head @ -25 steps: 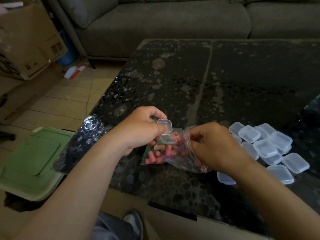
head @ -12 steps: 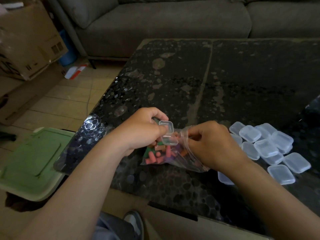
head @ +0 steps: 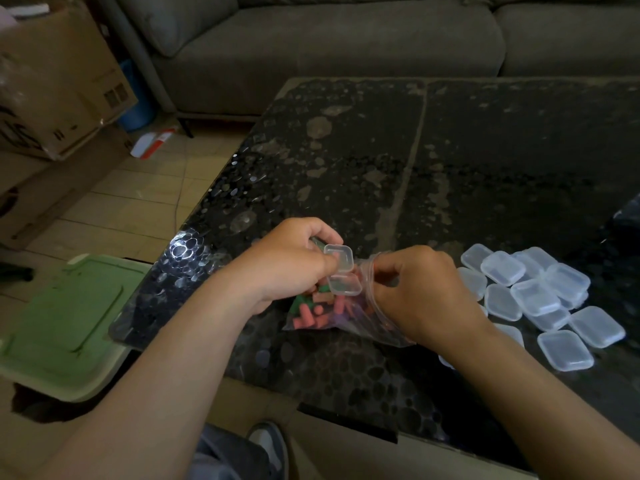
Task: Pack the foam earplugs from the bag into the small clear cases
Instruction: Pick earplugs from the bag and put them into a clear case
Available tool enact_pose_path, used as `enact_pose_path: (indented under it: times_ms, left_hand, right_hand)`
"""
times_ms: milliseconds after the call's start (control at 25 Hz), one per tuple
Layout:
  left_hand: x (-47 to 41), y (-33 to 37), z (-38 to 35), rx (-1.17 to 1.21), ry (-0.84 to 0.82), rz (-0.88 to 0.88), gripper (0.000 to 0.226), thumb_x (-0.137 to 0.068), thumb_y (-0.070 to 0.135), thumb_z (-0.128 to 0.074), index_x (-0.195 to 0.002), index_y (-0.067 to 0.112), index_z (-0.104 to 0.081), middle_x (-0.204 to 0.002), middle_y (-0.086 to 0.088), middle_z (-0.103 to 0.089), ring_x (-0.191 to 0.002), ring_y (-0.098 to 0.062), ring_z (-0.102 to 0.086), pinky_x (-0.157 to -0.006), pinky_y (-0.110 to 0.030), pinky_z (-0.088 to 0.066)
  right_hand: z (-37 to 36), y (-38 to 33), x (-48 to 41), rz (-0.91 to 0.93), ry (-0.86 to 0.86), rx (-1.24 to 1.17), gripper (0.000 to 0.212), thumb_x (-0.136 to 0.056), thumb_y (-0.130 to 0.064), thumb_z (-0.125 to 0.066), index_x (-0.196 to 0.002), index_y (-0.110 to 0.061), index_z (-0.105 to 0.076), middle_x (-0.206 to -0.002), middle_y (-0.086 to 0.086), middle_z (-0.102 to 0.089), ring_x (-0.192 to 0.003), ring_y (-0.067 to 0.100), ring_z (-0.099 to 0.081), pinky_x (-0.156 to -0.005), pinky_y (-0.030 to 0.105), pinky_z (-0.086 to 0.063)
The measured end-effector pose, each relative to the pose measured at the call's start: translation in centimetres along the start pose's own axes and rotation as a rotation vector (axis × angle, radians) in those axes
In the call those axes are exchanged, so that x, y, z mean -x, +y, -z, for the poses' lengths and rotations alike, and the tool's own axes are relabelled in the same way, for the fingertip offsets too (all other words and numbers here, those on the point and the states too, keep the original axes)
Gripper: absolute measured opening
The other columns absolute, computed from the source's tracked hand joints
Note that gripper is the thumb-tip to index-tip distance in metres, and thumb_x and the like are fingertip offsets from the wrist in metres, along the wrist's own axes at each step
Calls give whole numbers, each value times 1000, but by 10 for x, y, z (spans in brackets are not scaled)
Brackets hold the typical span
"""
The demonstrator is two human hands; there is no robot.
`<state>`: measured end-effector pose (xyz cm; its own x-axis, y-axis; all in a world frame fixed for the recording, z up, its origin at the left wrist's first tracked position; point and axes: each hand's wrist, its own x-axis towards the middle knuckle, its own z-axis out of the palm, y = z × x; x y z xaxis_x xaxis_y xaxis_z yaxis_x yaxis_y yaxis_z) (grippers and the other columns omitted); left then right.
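Spillage looms: left hand [head: 287, 261] grips an open case [head: 341, 271] over the bag [head: 377, 323] near the 7 o'clock edge of the table [head: 485, 150], right hand [head: 419, 292] apparently pinching its mouth, so a slip scatters earplugs [head: 308, 315] floorward.

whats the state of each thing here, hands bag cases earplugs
bag: open, lying on the table
earplugs: loose inside the bag
held case: lid open, above the bag
left hand: grips the held case
right hand: pinches the bag's mouth
spare cases: lids shut, heaped on the table
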<state>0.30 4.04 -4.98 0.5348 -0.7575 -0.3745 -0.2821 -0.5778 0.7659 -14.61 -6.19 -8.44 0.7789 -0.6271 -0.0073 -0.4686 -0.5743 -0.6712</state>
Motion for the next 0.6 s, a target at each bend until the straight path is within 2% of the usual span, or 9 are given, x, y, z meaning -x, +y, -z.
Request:
enact_pose_path:
  times_ms: [200, 400, 520, 600]
  left_hand:
    - [1, 1, 0, 4, 8, 0, 18, -93, 19, -72, -107, 29, -67, -89, -2, -78, -85, -17, -73, -72, -32, -58]
    - [0, 0, 1, -14, 26, 4, 18, -92, 17, -71, -104, 30, -66, -89, -5, -78, -87, -23, -74, -80, -41, -60]
    - [2, 0, 2, -10, 35, -1, 19, -92, 15, -70, -104, 29, -66, -90, -7, -77, -89, -26, -74, -78, -40, -60]
    - [2, 0, 2, -18, 44, -4, 20, -92, 14, -69, -104, 29, -66, -88, -7, -77, -89, -28, -74, -78, -41, -60]
  right_hand:
    - [-3, 1, -1, 19, 47, 8, 12, -88, -32, -70, -86, -22, -78, -77, -8, -71, -70, 11, -67, -68, 36, -60]
    - [-2, 2, 1, 41, 91, 20, 15, -89, -30, -69, -83, -18, -77, -73, -5, -71, -67, 13, -66, -65, 35, -59]
    - [2, 1, 2, 26, 83, 30, 12, -90, -29, -69, -86, -21, -78, -77, -6, -72, -70, 11, -67, -68, 32, -59]
    - [9, -1, 4, 16, 75, 15, 9, -91, -25, -69, -86, -23, -77, -79, -9, -71, -73, 7, -67, -68, 25, -59]
